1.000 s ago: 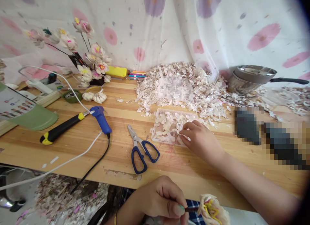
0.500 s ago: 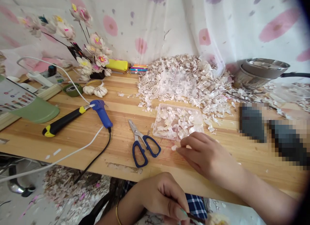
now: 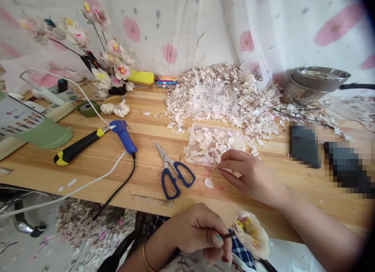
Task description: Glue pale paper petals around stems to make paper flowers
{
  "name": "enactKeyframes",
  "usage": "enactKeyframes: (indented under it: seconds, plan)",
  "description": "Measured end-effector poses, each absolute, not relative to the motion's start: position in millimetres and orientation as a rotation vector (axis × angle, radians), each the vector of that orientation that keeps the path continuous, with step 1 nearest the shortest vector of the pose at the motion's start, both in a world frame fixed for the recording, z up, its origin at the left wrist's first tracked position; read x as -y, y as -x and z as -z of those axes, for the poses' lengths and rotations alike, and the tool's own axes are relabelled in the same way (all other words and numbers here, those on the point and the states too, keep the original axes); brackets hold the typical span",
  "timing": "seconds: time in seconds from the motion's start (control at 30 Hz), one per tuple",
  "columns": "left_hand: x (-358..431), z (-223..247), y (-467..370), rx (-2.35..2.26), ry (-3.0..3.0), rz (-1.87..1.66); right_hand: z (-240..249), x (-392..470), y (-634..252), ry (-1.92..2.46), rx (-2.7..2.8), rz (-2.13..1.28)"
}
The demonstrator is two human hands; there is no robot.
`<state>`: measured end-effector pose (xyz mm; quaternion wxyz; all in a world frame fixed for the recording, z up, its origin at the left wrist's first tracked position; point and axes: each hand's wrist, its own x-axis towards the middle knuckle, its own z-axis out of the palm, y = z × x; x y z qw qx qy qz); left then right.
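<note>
My left hand is closed around the dark stem of a handmade flower, which has cream papery petals and a yellow and pink centre. The flower points to the right, in front of the table edge. My right hand is at the near edge of a clear plastic box that holds thin, whitish, papery petals. Its fingers are partly spread, with no petal visible between them. A single loose petal lies on the wood just left of that hand. Scissors with blue handles lie farther left, blades apart.
A blue glue gun and a black-yellow utility knife lie left, with cords crossing the table. Behind the box rises a heap of papery skins. Steel bowls stand back right; finished flowers stand back left.
The petal at my right fingertips now lies on the table, and that hand has shifted slightly up toward the box. My left hand has raised the flower further into view.
</note>
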<state>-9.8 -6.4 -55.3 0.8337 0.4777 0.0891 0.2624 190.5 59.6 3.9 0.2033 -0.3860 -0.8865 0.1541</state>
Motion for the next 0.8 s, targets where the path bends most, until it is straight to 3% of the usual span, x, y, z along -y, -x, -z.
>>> enactKeyframes:
  seconds: [0.8]
  plan:
    - [27,46,38,-0.472,-1.212,-0.771,-12,-64,-117,0.781,2.515,-0.562]
